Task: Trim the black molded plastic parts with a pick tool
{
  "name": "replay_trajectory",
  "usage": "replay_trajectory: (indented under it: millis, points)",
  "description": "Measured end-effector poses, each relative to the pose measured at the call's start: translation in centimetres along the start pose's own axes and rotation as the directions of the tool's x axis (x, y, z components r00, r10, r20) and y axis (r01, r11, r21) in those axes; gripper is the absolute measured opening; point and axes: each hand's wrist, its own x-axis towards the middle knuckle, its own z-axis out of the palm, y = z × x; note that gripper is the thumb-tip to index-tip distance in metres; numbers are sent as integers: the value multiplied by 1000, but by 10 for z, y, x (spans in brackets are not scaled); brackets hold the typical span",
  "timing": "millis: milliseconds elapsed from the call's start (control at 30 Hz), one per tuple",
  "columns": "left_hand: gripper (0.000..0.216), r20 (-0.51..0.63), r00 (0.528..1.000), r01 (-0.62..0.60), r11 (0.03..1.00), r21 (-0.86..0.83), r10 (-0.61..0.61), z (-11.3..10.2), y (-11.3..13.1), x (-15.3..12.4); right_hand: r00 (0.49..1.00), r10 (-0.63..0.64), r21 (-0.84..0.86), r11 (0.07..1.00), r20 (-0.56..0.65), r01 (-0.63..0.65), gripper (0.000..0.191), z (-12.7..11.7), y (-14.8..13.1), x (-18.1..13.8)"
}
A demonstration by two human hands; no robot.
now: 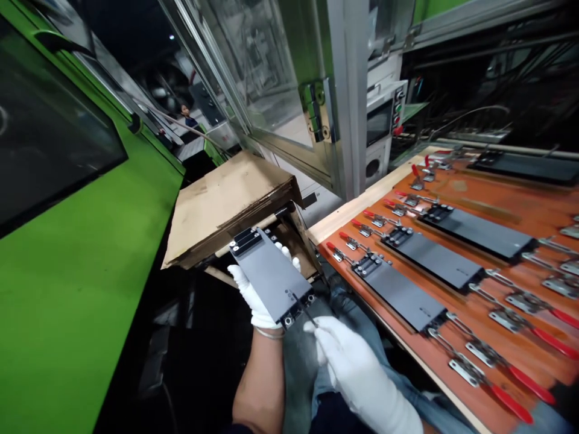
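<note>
A: Status of the piece in hand?

B: My left hand (257,295) holds the grey plate (271,274) from underneath, fingers (289,256) curled up round its far edge, gripping it. The plate is tilted, over my lap, just beside the near-left corner of the orange fixture board (497,337).

A: And the right?

B: My right hand (348,361) pinches a thin dark tool (305,310), fingers pressed together on it, tip touching the plate's near end at the black connector block (296,310). What kind of tool it is I cannot tell.

A: Progress?

B: Judged from the board: three like plates (400,295) already lie in a row there, with red-handled toggle clamps (511,401) at both ends. Whether those are finished or waiting, I cannot tell. This fourth one is not yet on the board.

A: Surroundings?

B: A cardboard box (221,205) sits beyond the plate, left of the board; a green machine housing (67,289) lies further left.
</note>
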Motion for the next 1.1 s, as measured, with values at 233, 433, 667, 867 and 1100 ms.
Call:
replay_trajectory:
  millis: [233, 433, 667, 867, 1100]
  points:
    - [78, 101, 988, 119, 993, 17, -120, -9, -9, -7, 993, -59, -126, 991, -103, 46, 29, -19, 0, -2]
    - [88, 94, 982, 163, 987, -5, -162, -2, -9, -4, 989, -72, -79, 995, -129, 62, 31, -23, -3, -6]
    - [69, 16, 988, 154, 988, -10, -154, 14, -8, -3, 978, -175, -198, 969, -111, 151, 28, -28, -11, -5]
    - [53, -119, 987, 118, 992, 42, -112, 20, -8, 3, 964, -190, -283, 950, -187, 132, 26, -29, -13, -7]
    - [59, -42, 997, -58, 993, 99, 63, 27, -9, -1, 864, -476, -500, 795, -164, 343, 22, -32, -11, -4]
